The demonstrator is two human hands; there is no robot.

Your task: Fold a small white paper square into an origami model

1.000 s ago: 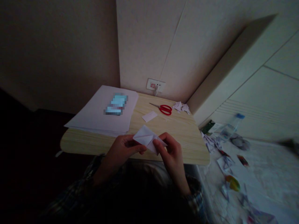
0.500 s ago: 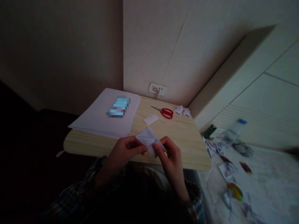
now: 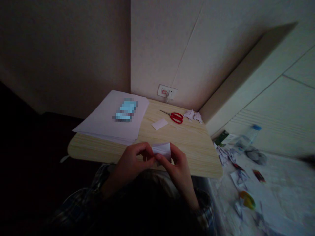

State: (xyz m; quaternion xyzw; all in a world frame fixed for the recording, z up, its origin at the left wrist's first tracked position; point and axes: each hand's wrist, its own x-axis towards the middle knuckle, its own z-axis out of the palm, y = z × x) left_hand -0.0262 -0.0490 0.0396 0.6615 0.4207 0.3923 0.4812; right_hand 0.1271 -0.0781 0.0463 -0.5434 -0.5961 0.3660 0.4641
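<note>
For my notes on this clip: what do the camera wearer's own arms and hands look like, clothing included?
Both the left hand and the right hand are bare, with no gloves. Dark plaid sleeves, crossed by lighter lines, cover the forearms but leave the wrists uncovered. The image is too dim to make out finer detail in the fabric.

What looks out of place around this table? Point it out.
The clutter at the right: folded or crumpled papers lie strewn untidily over a white surface, near a clear bottle. On the table, I see nothing spilled or damaged.
</note>
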